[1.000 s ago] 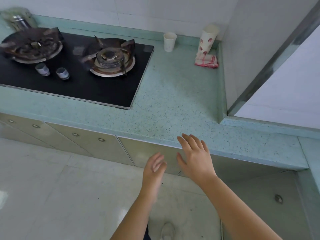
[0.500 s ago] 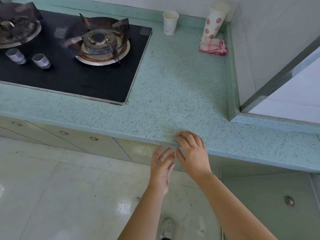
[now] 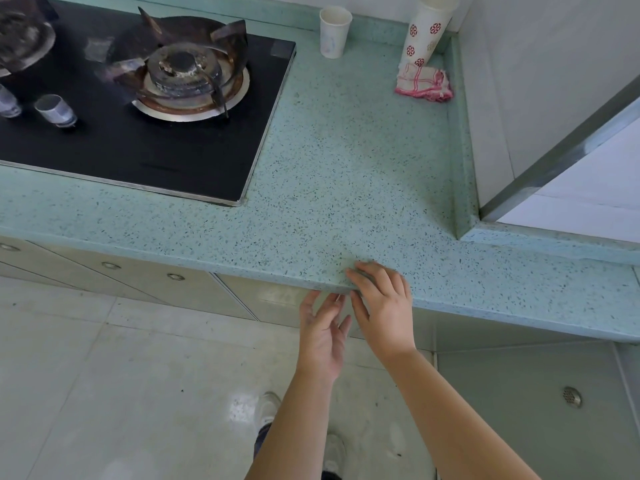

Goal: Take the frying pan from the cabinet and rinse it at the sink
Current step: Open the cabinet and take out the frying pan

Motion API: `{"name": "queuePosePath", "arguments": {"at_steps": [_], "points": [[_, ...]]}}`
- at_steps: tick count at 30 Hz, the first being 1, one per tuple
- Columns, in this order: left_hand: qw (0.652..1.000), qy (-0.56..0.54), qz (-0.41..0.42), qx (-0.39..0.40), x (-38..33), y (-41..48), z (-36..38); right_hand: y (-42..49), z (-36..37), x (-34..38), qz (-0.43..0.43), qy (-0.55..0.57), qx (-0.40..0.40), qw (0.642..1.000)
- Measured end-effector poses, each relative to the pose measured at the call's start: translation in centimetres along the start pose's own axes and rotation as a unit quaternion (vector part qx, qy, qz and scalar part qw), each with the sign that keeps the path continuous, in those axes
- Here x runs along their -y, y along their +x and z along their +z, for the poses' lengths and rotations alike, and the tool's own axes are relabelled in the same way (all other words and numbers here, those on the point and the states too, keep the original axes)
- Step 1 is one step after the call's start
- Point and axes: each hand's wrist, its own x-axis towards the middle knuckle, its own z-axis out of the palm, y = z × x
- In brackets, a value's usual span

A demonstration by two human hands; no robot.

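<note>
Head view. Pan out of sight. Cabinet (image 3: 242, 296) fronts closed below the counter (image 3: 346, 174) edge, insides hidden.

Cut off at 9 o'clock: a second burner (image 3: 24, 39) and one of the knobs (image 3: 8, 102) on the hob (image 3: 156, 150). Cut off at 12 o'clock: the top of the patterned cup stack (image 3: 424, 36), number of cups in it impossible to tell. Both forearms cropped at 6 o'clock. Shoes (image 3: 268, 408) blurred there, one partly behind the left arm.

Plain cup (image 3: 334, 31) upright at 12 o'clock, contents impossible to make out. Stack leaning at 1 o'clock, just behind the cloth (image 3: 424, 83).

Counted: two burners, the whole one (image 3: 187, 77) at 11 o'clock; two knobs; one plain cup; one cloth; four round pulls (image 3: 176, 276) on the cabinet fronts; two shoes; two hands.

Right hand (image 3: 382, 303) just below centre, fingers laid loosely over the counter's front edge, grasping nothing. Left hand (image 3: 323, 336) close at its 8 o'clock, below the edge and before a cabinet front, fingers spread and slack, empty. Touching the front or not: impossible to tell.
</note>
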Motion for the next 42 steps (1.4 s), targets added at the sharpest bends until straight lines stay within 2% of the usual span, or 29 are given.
{"name": "queuePosePath", "arguments": {"at_steps": [9, 19, 30, 42], "points": [[0.998, -0.011, -0.001, 0.058, 0.4, 0.7, -0.1, 0.0, -0.1, 0.3, 0.018, 0.001, 0.008, 1.000], [1.000, -0.002, -0.011, -0.015, 0.0, -0.5, -0.8, -0.9, 0.2, 0.8, 0.025, -0.023, 0.040, 0.999], [0.992, 0.115, -0.025, -0.039, -1.1, -4.2, -3.8, -1.2, -0.7, 1.9, 0.028, -0.061, 0.100, 0.993], [0.960, 0.269, -0.034, -0.076, -3.5, -8.2, -7.1, -2.0, -1.7, 4.0, 0.005, -0.088, 0.147, 0.985]]}}
